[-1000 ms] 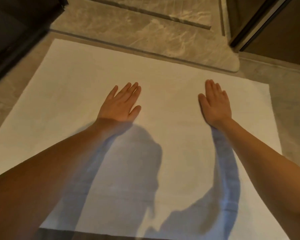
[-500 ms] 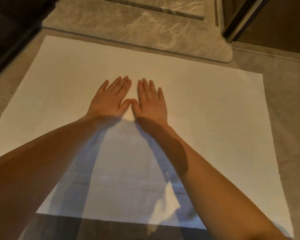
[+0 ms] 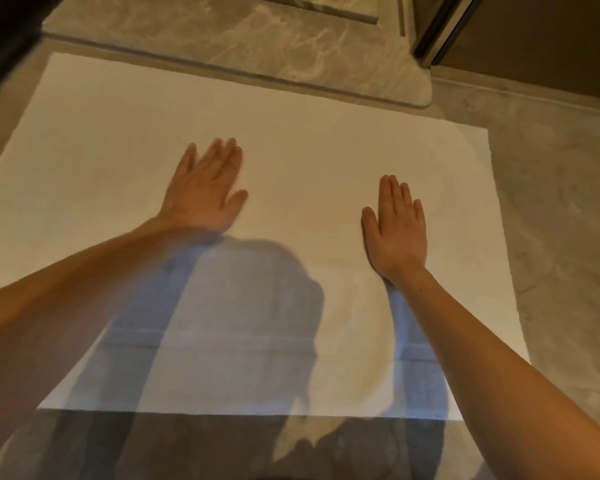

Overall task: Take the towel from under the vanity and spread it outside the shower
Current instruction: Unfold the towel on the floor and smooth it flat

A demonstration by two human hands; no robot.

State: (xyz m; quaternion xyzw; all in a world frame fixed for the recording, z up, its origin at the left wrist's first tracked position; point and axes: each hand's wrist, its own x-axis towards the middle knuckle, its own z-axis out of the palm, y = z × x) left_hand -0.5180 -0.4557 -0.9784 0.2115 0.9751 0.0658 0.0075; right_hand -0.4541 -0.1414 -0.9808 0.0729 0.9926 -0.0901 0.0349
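Observation:
A large white towel [image 3: 309,140] lies spread flat on the grey marble floor, its far edge along a raised stone threshold. My left hand [image 3: 203,190] rests palm down on the towel left of centre, slightly blurred, fingers together and pointing away. My right hand [image 3: 397,232] also lies flat on the towel, right of centre and a little nearer to me. Neither hand grips the cloth. Shadows of my head and arms fall over the towel's near half.
The marble threshold [image 3: 291,43] runs beyond the towel. A dark metal door frame [image 3: 437,32] stands at the top right, and a dark panel [image 3: 4,43] at the top left. Bare marble floor [image 3: 561,202] lies to the towel's right.
Half a second ago my hands lay side by side at the towel's middle. They have slid apart, the right hand moving far to the right and the left slightly left.

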